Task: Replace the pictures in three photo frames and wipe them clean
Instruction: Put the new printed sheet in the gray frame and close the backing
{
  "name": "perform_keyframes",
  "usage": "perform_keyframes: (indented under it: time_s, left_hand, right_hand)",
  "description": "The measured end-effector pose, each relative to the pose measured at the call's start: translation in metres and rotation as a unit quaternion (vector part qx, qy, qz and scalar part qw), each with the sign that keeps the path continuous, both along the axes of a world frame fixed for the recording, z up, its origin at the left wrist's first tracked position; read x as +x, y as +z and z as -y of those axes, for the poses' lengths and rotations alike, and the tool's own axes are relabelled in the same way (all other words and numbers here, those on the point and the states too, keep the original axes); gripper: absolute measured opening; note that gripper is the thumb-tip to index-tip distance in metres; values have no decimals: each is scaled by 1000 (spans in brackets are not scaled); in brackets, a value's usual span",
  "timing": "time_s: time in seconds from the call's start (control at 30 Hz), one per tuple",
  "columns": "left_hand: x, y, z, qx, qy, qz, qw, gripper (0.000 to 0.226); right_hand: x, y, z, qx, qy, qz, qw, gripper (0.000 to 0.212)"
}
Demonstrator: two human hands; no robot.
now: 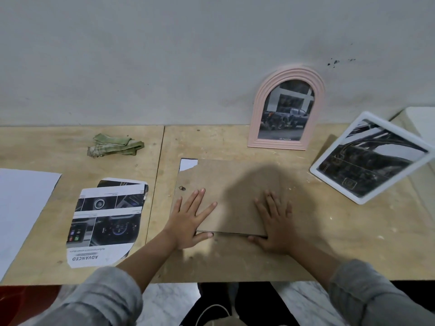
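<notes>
On a scuffed plywood table [211, 142] against a grey wall, a face-down frame [230, 196] is pressed flat at its near edge by the left hand [190, 222] and right hand [275, 224], fingers spread, thumbs tucked under. The backing board looks stiff and light, best lifted by its edges; open tabletop is left in front.

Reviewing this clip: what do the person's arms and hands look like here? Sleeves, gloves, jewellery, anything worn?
Both arms wear grey long sleeves of soft fabric, pushed up so the forearms are bare: left sleeve, right sleeve. The left hand and right hand are bare, with no gloves. No rings, watch or bracelets show. The fingernails look short and unpainted.
</notes>
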State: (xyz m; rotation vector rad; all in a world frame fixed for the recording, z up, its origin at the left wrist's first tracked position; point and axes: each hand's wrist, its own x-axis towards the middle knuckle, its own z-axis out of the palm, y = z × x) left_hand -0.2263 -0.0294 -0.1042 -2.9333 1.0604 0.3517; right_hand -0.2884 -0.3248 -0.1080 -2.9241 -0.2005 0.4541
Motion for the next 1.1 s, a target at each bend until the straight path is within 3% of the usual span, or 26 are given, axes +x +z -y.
perform_keyframes:
  time_s: [0.23, 0.4, 0.57, 0.87, 0.97, 1.1]
  left_hand:
    - [0, 4, 9, -6, 7, 15, 1000, 87]
    - [4, 1, 18, -18, -52, 38, 998, 80]
    - [6, -8, 19, -26, -74, 54, 995, 73]
    - [5, -6, 17, -55, -53, -3, 997, 77]
    - [10, 0, 18, -99, -14, -30, 995, 81]
    - [37, 7, 27, -136, 54, -16, 989, 87]
  right_hand:
    - [0, 4, -7, -17, 21, 11, 1000, 115]
    - [11, 5, -27, -42, 102, 14, 994, 98]
    - [13, -4, -31, -51, 115, 33, 991, 81]
    - [11, -9, -28, -12, 117, 43, 992, 84]
    - [16, -6, -27, 39, 75, 45, 995, 84]
    - [48, 1, -24, 69, -62, 61, 994, 84]
